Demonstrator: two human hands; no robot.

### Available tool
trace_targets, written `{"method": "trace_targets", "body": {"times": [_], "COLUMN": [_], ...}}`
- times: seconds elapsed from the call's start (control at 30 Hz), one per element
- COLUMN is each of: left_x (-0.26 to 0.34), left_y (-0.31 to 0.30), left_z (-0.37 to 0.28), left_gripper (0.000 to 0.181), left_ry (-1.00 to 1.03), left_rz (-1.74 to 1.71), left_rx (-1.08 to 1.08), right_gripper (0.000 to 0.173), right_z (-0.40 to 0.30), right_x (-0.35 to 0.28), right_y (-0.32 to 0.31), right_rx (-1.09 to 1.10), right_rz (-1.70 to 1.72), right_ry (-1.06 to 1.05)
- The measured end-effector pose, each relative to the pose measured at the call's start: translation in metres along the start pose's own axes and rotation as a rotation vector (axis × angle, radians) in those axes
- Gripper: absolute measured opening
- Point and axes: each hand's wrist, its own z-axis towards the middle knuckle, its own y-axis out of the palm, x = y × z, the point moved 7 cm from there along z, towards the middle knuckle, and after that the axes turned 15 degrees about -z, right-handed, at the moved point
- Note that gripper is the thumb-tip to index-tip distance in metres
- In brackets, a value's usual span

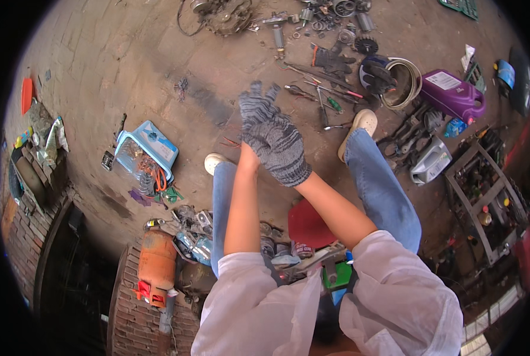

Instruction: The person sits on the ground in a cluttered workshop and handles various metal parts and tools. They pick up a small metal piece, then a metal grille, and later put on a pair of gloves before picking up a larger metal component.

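Both of my hands wear grey-and-black knitted gloves and meet above the floor between my knees. My left hand [258, 104] points away from me with its fingers spread and nothing in them. Across its back and wrist lies my right hand [280, 149], its fingers closed around the lower part of the left glove; some of its fingertips are hidden. Beyond them, screwdrivers [334, 104] and pliers [298, 91] lie on the floor beside dark work gloves [331, 60]. A blue basket [172, 171] with coiled orange cable stands to the left.
Metal engine parts [227, 18] lie at the top. To the right are a round metal tin [414, 84], a purple oil jug [452, 93], a grey jug [430, 160] and a metal frame [492, 196]. An orange gas cylinder [157, 258] is at lower left, near a red stool [307, 222].
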Motion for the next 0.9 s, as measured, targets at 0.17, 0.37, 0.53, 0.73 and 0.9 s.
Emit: {"method": "trace_targets", "body": {"times": [0.17,0.37,0.53,0.73,0.9], "left_x": [0.050,0.158,0.297,0.403,0.448], "left_y": [-0.002,-0.013,-0.012,-0.007,-0.020], "left_z": [-0.034,-0.061,-0.082,-0.095,-0.080], "left_gripper": [0.048,0.045,0.044,0.052,0.038], "left_ry": [-0.193,-0.646,-0.811,-0.893,-0.683], "left_rz": [-0.798,-2.398,-2.725,-2.541,-2.189], "left_rx": [-0.115,-0.197,-0.515,-0.390,-0.058], "right_gripper": [0.022,0.060,0.032,0.025,0.021], "right_z": [-0.020,-0.053,-0.104,-0.157,-0.140], "right_x": [-0.025,0.029,0.088,0.185,0.200], "right_y": [-0.075,-0.232,-0.231,-0.354,-0.399], "right_rx": [-0.402,0.287,0.124,0.518,0.576], "right_rz": [0.055,0.300,1.999,1.188,1.158], "right_ry": [-0.023,0.633,0.939,1.254,1.222]}}
